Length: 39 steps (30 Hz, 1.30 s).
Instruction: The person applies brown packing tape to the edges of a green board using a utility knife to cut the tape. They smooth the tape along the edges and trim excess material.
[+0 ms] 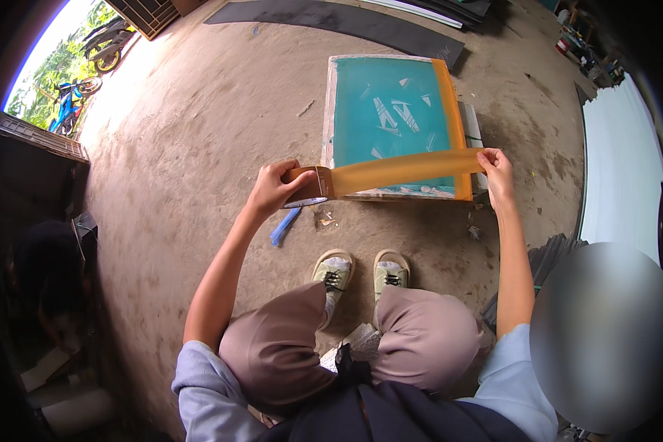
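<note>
My left hand point(271, 190) is closed around a roll of brown packing tape point(311, 182), apparently in a dispenser with a pale piece along its lower side. From the roll a strip of tape point(405, 172) stretches rightward. Its free end is pinched between the thumb and fingers of my right hand point(498, 175). Beneath the taut strip is a screen-printing frame point(357, 85) with a teal mesh and pale angular marks. Another band of orange-brown tape point(451, 110) runs along the frame's right side. Whether the stretched strip touches the near edge, I cannot tell.
A blue strip point(285, 227) lies on the concrete floor near my shoes point(334, 272). Beyond the frame lies a long dark board point(331, 22). White sheets point(622, 169) are stacked at the right. Motorbikes point(70, 103) stand outside at the far left.
</note>
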Tool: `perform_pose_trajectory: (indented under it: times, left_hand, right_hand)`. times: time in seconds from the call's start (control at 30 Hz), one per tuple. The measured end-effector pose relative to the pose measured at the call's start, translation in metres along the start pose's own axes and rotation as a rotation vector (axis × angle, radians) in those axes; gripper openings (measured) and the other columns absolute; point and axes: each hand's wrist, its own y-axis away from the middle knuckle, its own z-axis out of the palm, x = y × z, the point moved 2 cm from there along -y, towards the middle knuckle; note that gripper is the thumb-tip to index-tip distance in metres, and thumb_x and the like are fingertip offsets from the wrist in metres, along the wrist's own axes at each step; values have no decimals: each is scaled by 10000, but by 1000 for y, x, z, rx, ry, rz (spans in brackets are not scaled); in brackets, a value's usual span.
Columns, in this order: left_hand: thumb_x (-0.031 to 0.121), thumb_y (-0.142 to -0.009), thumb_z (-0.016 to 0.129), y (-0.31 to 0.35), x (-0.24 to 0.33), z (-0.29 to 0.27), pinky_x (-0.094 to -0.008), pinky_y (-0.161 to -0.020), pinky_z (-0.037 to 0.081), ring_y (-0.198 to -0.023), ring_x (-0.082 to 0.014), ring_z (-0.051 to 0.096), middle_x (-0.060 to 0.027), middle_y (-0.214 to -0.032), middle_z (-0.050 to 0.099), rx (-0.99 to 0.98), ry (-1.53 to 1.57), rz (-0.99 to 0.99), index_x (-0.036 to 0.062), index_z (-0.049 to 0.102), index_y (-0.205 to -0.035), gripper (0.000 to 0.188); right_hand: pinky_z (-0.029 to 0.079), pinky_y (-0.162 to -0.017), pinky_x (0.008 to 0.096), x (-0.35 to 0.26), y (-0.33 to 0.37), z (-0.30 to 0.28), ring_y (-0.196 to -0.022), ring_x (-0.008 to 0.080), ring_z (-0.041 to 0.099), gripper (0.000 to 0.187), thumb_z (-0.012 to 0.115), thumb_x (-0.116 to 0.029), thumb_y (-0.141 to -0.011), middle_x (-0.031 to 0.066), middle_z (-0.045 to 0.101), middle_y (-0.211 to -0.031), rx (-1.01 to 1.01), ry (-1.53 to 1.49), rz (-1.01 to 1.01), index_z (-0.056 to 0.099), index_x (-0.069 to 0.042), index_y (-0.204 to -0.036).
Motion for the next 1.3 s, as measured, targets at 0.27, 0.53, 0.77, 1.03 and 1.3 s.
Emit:
perform_pose_trajectory:
  times: [0.27, 0.53, 0.77, 1.03, 1.3]
  left_hand:
    - [397, -823, 599, 19, 24, 11, -360, -507, 427, -483, -228, 532, -158, -545, 548, 92, -308, 69, -4, 579, -712, 416]
    - [502, -796, 578, 13, 16, 5, -358, -539, 484, -570, -276, 621, -150, -610, 616, 60, -563, 47, 34, 655, -759, 476]
    - [509, -776, 648, -2, -36, -7, -219, -535, 449, -574, -70, 564, -10, -679, 633, -169, 549, -91, 1, 678, -891, 522]
    - [503, -745, 674, -26, -34, -18, -253, -504, 446, -487, -120, 551, -45, -560, 585, -264, -486, -104, 30, 698, -812, 478]
    - [436, -788, 656, -34, -103, -22, -257, -432, 282, -489, -49, 351, 11, -495, 364, -89, 50, -99, 39, 478, -580, 481]
  right_hand:
    - [424, -733, 241, -17, 18, -13, -747, 88, 513, 74, 610, -54, -839, 7, 557, -802, 99, 120, -95, 565, -19, -887]
    - [418, -721, 239, -47, 13, -44, -756, 99, 528, 108, 640, -58, -817, 19, 577, -814, 188, 204, -204, 585, -12, -897]
    - [392, -663, 231, -22, -8, -70, -717, 78, 507, 162, 640, -136, -842, -5, 571, -822, 124, 197, 71, 582, -39, -959]
    - [391, -686, 228, 29, -10, -73, -776, 77, 528, 185, 634, -143, -851, 3, 598, -865, 126, 145, 142, 582, -29, -986]
    - [376, -707, 219, 54, -3, -66, -775, 68, 531, 195, 651, -149, -839, 8, 618, -869, 135, 95, 201, 586, -25, -975]
